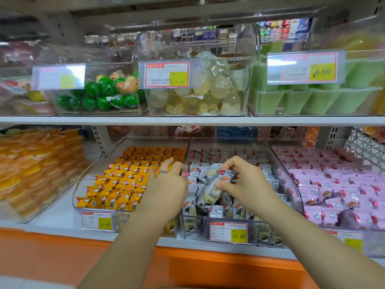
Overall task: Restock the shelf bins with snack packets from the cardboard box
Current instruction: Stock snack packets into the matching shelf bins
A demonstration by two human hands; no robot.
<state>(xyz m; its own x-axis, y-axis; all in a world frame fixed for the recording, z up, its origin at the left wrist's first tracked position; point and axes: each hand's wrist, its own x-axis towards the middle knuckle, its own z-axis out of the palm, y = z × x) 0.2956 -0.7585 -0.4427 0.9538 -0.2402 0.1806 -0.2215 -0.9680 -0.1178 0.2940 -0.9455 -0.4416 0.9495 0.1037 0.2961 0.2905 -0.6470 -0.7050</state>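
My right hand pinches a grey-and-white snack packet above the middle clear bin, which is full of the same grey packets. My left hand hovers beside it with fingers spread and relaxed, over the divider between the middle bin and the left bin of orange packets; it holds nothing. A third bin on the right holds pink packets. The cardboard box is out of view.
An upper shelf carries clear bins of green jelly balls, pale jelly cups and green tubs. Stacked orange jelly cups sit at far left. Price tags hang on the bin fronts above an orange base panel.
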